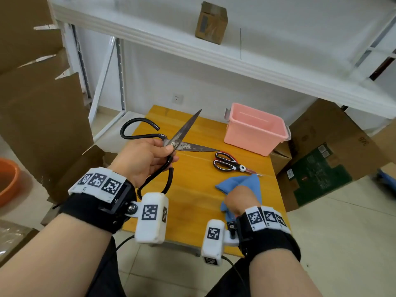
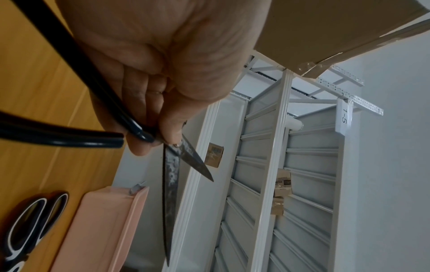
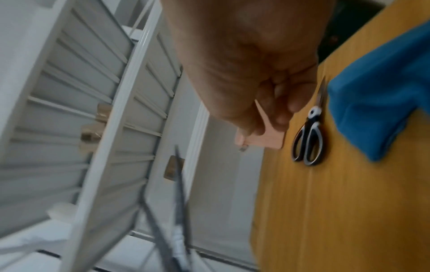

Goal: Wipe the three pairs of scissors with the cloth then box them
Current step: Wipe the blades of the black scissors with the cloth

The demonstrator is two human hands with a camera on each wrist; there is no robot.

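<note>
Head view: left hand (image 1: 147, 159) pinches big scissors (image 1: 182, 136), blades splayed; right hand (image 1: 239, 201) grips cloth (image 1: 242, 184) w/ box (image 1: 255, 129) at 1 o'clock.

"1-5" on white shelf tag (image 2: 344, 117)

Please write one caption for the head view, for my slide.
Left hand holds large black-handled scissors open above yellow wooden table; right hand rests on blue cloth.
</note>
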